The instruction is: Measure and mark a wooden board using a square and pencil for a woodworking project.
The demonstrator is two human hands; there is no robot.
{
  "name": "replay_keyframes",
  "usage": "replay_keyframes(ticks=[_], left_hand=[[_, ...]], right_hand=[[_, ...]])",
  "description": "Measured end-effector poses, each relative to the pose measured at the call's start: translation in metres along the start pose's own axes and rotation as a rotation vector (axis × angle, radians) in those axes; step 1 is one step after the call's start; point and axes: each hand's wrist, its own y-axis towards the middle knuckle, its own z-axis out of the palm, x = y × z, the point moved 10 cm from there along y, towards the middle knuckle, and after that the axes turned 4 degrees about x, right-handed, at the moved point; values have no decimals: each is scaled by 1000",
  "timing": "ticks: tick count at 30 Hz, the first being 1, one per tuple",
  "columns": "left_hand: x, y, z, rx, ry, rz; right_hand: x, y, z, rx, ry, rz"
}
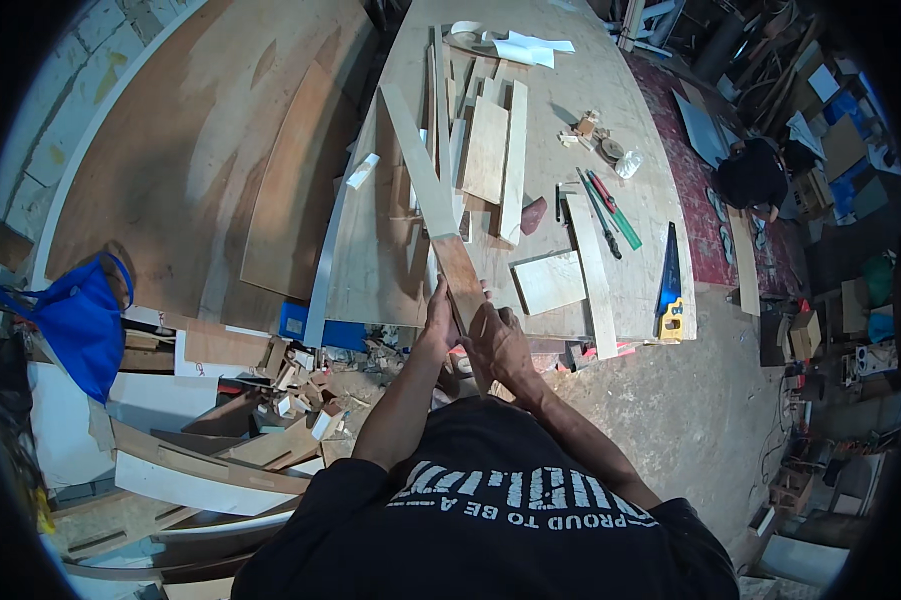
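Note:
A long narrow wooden board (457, 262) slants from close to my body out over the workbench. Its far stretch is pale and its near stretch is brown. My left hand (440, 318) grips the board's left side close to its near end. On the right side my right hand (498, 345) is closed on the same board, fingers bent over its face. My fingers and shirt partly hide the near end. Just beyond lie several pale wood strips and a wider pale board (484, 150). A dark red wedge-shaped block (534, 215) rests to their right.
On the workbench (640, 180) lie a blue-bladed handsaw (669, 275), a green-handled tool (615, 212), a short board (549, 283) and white paper (530, 48). Large plywood sheets (170, 170) lean at left above heaped offcuts (300, 385). Another person (752, 175) crouches at far right.

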Motion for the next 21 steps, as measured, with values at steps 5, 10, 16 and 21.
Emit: replay_keyframes(ticks=[5,10,16,21], left_hand=[[6,7,-12,1,49,-20],[12,11,-5,103,-129,-14],[16,15,-15,127,-163,-11],[16,10,-29,47,-135,-7]], right_hand=[[16,0,-19,14,-81,170],[19,-2,-26,-15,-154,161],[23,-2,-23,-3,-164,168],[5,-7,-18,-27,167,122]])
